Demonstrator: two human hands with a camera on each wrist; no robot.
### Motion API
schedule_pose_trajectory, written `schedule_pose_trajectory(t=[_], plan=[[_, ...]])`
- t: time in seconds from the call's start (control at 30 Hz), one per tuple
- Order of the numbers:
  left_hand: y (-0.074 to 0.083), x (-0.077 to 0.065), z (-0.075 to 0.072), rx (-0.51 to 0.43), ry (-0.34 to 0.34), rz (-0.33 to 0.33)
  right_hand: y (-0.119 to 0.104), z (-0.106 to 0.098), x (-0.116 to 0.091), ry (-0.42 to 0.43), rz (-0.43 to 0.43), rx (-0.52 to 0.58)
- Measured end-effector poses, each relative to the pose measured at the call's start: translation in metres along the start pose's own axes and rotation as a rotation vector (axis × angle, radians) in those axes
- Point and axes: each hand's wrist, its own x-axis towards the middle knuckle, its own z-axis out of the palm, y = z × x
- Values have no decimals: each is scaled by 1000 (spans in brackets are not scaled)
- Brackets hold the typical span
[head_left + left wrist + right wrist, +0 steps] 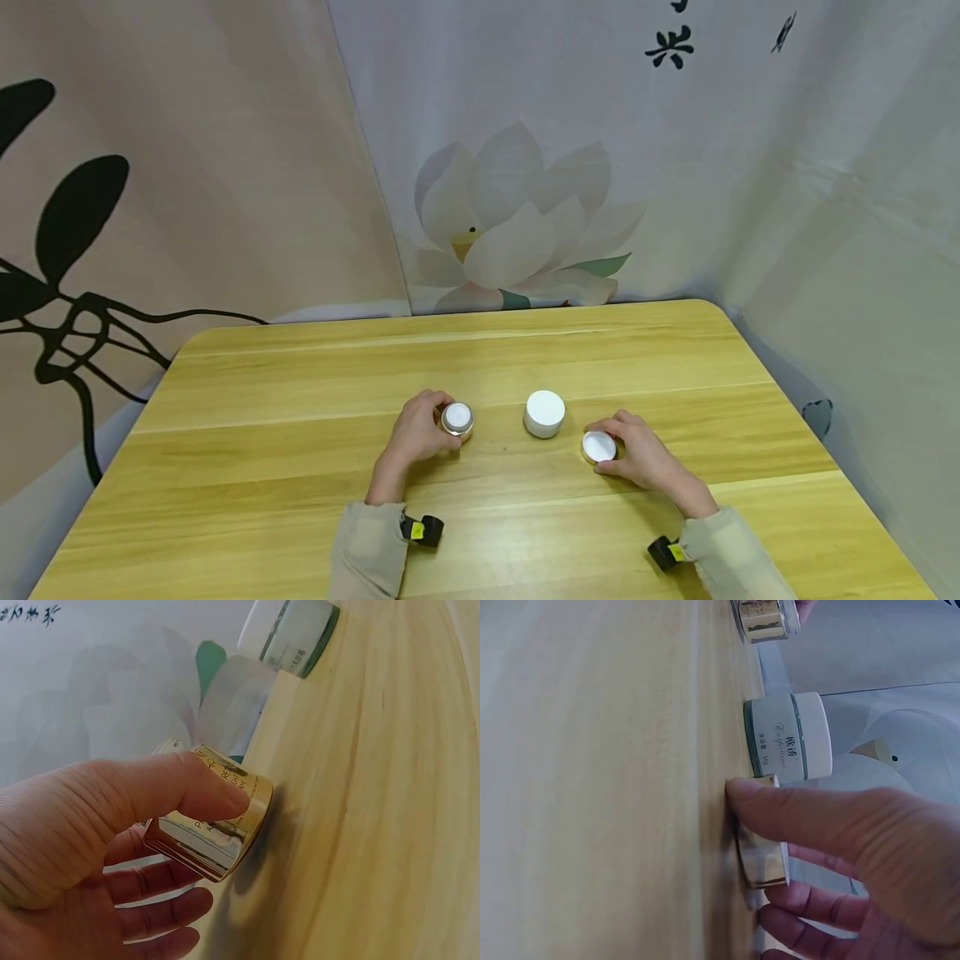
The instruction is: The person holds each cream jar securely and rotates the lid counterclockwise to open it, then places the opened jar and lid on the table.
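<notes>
My left hand (422,429) grips a gold cream jar (236,802) by its sides, thumb across the printed lettering. From above, the jar shows a white round top inside a gold rim, with no gold lid over it. To the right, my right hand (637,450) pinches a gold lid (599,447) between thumb and fingers. The lid lies with its white inside facing up, close over the tabletop. Between the hands stands a white-capped cream jar (544,413), upright and untouched; its pale body with a green base shows in the right wrist view.
The light wooden table (300,467) has rounded far corners. Behind it hangs a pale curtain (525,100) printed with a lotus flower and dark characters. Dark camera straps (426,531) sit at both wrists, below the sleeves.
</notes>
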Motion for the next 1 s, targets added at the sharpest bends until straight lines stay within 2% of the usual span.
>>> schedule_pose_trajectory(t=[0.4, 0.63, 0.77, 0.87, 0.93, 1.0], plan=[[-5, 2, 3, -14, -25, -12, 3, 0, 0, 1, -21, -6], [0, 4, 2, 19, -37, -11, 4, 1, 0, -2, -24, -13], [11, 5, 2, 2, 42, 69, 4, 1, 0, 4, -31, -16], [21, 6, 5, -73, 110, 167, 3, 0, 0, 0, -34, -17], [30, 8, 8, -133, 130, 220, 3, 0, 0, -4, -34, -19], [39, 11, 13, -179, 120, 261, 3, 0, 0, -9, -32, -23]])
